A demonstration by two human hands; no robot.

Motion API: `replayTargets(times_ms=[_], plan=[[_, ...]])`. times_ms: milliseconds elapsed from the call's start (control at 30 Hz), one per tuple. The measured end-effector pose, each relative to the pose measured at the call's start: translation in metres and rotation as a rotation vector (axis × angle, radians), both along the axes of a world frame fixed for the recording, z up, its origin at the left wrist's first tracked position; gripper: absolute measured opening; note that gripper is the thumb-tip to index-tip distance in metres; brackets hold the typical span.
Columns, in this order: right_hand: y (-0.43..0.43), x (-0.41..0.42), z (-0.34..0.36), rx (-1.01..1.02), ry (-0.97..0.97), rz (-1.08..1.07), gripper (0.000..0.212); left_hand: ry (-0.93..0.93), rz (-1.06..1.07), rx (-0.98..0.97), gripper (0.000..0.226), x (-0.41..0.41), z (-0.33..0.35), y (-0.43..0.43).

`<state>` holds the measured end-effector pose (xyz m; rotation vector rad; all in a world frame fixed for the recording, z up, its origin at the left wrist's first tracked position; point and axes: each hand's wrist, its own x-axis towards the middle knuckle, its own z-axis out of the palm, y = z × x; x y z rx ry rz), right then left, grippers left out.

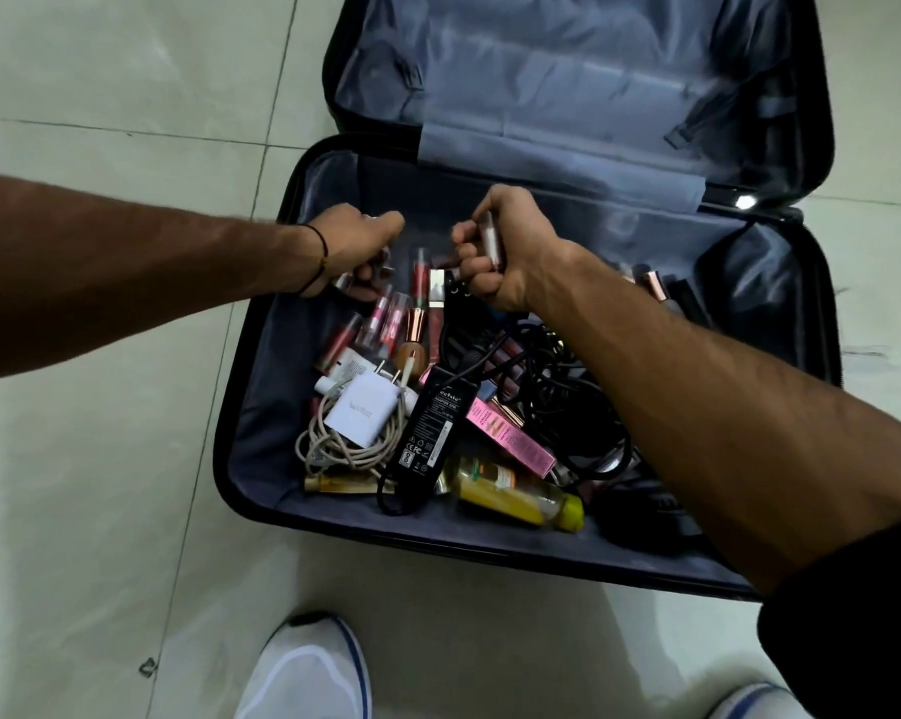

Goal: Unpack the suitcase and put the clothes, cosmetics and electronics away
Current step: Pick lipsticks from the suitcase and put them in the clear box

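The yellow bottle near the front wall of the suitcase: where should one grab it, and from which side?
Take the yellow bottle round its body, just short of the cap, coming down from above with the grip across its width. It lies on its side. That end is bare, while the black adapter crowds its other end.

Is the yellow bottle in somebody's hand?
No, the yellow bottle lies loose at the front of the suitcase, among the other things.
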<state>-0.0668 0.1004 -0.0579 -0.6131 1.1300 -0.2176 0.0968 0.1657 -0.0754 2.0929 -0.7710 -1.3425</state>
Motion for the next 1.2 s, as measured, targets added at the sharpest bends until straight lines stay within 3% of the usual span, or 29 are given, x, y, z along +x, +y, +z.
replayTargets(times_ms=[267,400,533,800,967,1067,1200], plan=[[0.001,0.000,-0.001,-0.148,0.024,-0.039,0.028,-0.017,0.033,-0.008,0.023,0.000,0.001,0.000],[0.000,0.004,-0.003,-0.066,0.032,-0.010,0.045,-0.034,-0.009,0.019,0.024,0.002,0.001,0.001],[0.000,0.009,0.000,-0.077,0.058,0.089,0.037,-0.090,-0.088,0.054,0.017,0.003,-0.001,0.004],[-0.006,0.027,-0.014,-0.801,0.596,0.517,0.026,-0.245,-0.184,0.104,0.014,0.006,-0.009,0.021],[0.000,0.040,-0.015,-1.015,0.754,0.660,0.028,-0.253,-0.220,0.088,0.022,0.004,-0.015,0.031],[0.005,0.045,-0.015,-1.141,0.818,0.744,0.026,-0.353,-0.253,0.094,0.020,0.002,-0.017,0.033],[0.008,0.051,-0.019,-1.175,0.824,0.809,0.027,-0.407,-0.258,0.087,0.021,0.001,-0.016,0.036]])
